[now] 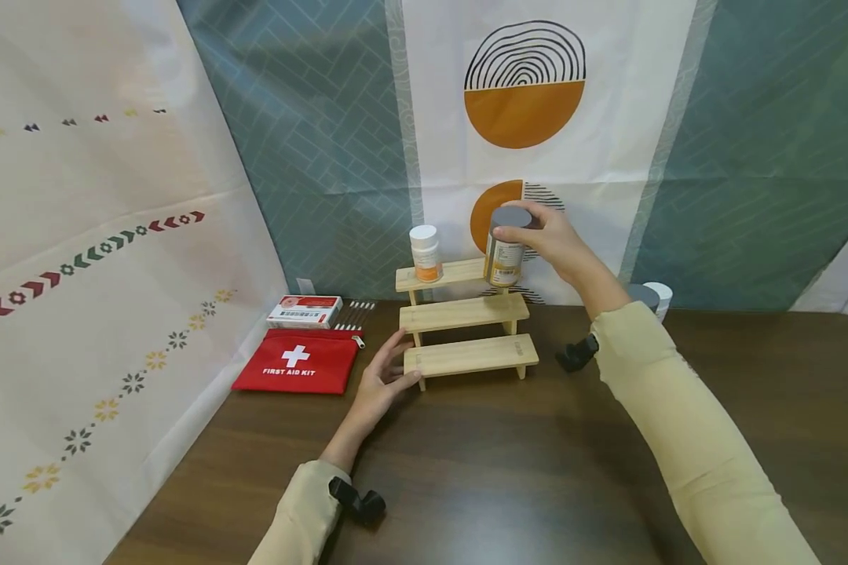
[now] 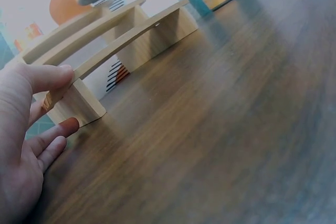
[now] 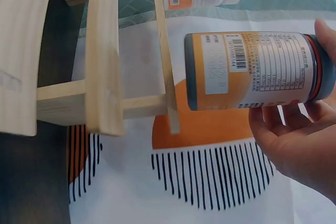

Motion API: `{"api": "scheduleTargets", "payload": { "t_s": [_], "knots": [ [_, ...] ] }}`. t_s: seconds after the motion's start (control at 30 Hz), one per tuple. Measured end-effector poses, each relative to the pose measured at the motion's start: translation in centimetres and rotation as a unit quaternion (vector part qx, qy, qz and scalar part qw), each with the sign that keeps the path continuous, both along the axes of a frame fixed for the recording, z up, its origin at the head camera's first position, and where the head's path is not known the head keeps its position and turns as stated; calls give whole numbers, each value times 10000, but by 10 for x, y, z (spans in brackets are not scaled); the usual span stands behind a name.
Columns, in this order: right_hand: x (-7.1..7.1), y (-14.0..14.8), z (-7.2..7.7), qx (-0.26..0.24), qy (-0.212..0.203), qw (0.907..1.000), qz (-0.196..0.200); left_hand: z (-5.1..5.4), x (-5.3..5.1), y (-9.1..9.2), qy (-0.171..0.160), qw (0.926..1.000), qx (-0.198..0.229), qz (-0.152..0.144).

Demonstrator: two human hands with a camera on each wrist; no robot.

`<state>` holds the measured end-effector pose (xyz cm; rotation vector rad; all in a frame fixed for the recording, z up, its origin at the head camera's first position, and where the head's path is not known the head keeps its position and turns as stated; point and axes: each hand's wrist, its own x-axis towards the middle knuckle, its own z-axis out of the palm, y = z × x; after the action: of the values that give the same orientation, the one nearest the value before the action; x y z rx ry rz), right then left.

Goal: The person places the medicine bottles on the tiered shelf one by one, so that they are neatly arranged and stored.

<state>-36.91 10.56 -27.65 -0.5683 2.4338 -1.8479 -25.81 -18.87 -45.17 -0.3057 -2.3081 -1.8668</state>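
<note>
My right hand (image 1: 557,242) grips a dark pill bottle (image 1: 505,259) with a grey cap and an orange-and-white label near its capped end. The bottle is over the right end of the top step of a three-tier wooden stand (image 1: 469,355). In the right wrist view a small gap shows between the bottle's base and that step. On the top step's left end stands a smaller white bottle (image 1: 425,249) with an orange label. My left hand (image 2: 23,140) holds the left end of the lowest step, thumb on top and other fingers beside the leg.
Left of the stand lie a red first aid pouch (image 1: 300,373), a white-and-red box (image 1: 305,312) and several cotton swabs (image 1: 356,315). Behind my right forearm are a grey-capped container (image 1: 643,295) and a white-capped container (image 1: 660,294), both partly hidden. A patterned cloth (image 1: 445,118) hangs behind the table.
</note>
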Motion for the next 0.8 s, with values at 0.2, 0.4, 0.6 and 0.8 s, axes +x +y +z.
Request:
{"api": "scheduleTargets", "payload": {
  "t_s": [0.2, 0.4, 0.6, 0.8],
  "knots": [
    [-8, -14, 9, 110, -30, 9995, -289, 0, 0, 2, -84, 9999, 127, -40],
    [-20, -24, 6, 271, -17, 9989, -380, -1, 1, -2, 28, 9999, 130, -47],
    [-28, -32, 4, 205, 17, 9994, -279, -2, 2, -2, 46, 9999, 98, -77],
    [-32, -37, 1, 209, -122, 9993, -292, 0, 0, -1, 94, 9999, 41, -37]
  ]
}}
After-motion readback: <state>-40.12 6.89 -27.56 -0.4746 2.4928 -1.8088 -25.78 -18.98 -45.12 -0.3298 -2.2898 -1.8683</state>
